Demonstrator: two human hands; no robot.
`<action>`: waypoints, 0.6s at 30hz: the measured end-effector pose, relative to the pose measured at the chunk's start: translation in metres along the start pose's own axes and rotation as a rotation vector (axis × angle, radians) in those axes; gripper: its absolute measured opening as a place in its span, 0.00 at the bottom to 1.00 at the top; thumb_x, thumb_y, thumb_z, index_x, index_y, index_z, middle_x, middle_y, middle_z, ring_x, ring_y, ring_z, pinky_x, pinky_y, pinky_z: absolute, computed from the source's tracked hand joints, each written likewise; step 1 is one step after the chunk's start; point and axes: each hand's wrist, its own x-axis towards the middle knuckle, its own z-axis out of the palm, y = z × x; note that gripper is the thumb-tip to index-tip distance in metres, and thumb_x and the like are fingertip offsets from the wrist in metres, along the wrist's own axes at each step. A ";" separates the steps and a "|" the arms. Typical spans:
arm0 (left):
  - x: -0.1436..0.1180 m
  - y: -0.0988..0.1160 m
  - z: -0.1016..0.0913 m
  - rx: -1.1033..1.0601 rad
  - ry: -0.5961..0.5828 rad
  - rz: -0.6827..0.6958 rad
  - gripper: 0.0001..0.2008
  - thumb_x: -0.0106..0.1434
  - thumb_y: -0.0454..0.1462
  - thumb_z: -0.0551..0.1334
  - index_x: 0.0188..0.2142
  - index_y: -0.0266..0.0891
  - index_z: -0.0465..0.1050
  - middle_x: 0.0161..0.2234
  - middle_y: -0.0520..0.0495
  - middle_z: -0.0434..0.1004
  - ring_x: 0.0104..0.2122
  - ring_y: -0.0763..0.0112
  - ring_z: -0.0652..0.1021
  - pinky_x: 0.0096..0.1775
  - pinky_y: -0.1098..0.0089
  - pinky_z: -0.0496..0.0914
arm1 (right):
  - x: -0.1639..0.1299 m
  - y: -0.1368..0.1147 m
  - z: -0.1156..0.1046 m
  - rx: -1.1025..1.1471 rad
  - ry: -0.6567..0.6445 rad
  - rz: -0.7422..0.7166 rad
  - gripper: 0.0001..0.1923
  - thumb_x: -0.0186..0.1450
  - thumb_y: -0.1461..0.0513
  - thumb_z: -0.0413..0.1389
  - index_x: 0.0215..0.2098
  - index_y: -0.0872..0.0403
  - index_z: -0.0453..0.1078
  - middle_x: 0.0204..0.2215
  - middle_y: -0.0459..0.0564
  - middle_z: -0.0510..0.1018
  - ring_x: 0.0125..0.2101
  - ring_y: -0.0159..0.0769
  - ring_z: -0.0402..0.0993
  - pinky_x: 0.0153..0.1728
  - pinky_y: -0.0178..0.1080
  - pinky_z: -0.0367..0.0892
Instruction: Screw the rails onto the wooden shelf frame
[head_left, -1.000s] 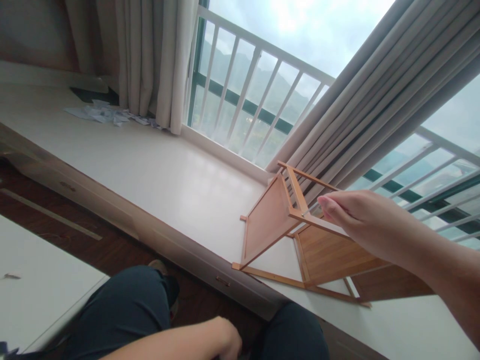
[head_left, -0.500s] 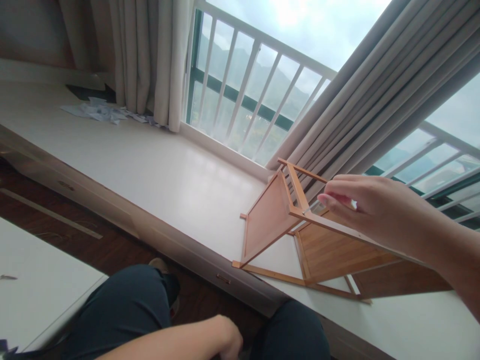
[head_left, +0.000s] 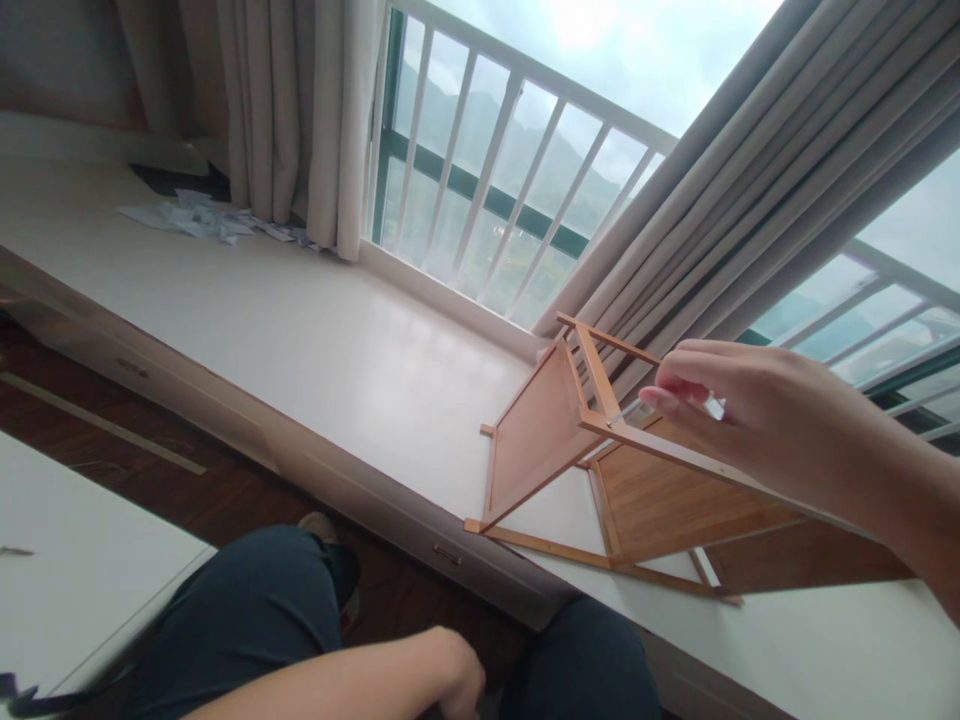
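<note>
A wooden shelf unit (head_left: pixel 540 440) lies on its side on the white ledge, with panels set in its slim frame. Over its upper rail my right hand (head_left: pixel 742 400) is closed in a pinch. Between its fingertips and the frame's corner joint shows a thin metal rod (head_left: pixel 630 408); a shiny bit also glints inside the fingers. The rod's kind is not clear, and its end meets or nearly meets the joint. Low in the view, my left hand (head_left: pixel 459 675) hangs bent between my knees. Its fingers are mostly hidden, so I cannot tell what they hold.
The white ledge (head_left: pixel 337 340) runs along a barred window (head_left: pixel 487 170), with drawers below. Grey curtains (head_left: pixel 720 170) hang behind the shelf unit. Scattered papers (head_left: pixel 199 215) lie at the far left. A white surface (head_left: pixel 82 570) with a small object on it is at lower left.
My right hand has shifted slightly right and its fingers have turned a little, still beside the same corner joint. The shelf unit and my left arm stay almost where they were.
</note>
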 end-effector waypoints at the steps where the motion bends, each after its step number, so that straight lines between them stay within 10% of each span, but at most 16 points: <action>1: -0.001 0.000 0.000 0.003 -0.002 0.000 0.31 0.59 0.50 0.66 0.60 0.41 0.80 0.52 0.35 0.85 0.52 0.44 0.84 0.48 0.55 0.77 | 0.000 -0.001 0.000 0.001 0.002 0.000 0.20 0.74 0.50 0.48 0.27 0.49 0.65 0.25 0.44 0.71 0.23 0.36 0.68 0.26 0.37 0.58; 18: 0.008 -0.005 0.005 -0.138 0.053 0.029 0.22 0.55 0.50 0.69 0.45 0.45 0.88 0.43 0.36 0.88 0.47 0.39 0.85 0.46 0.50 0.77 | 0.004 -0.008 -0.002 0.046 -0.006 0.041 0.22 0.70 0.50 0.48 0.21 0.50 0.62 0.18 0.43 0.68 0.19 0.35 0.63 0.23 0.36 0.55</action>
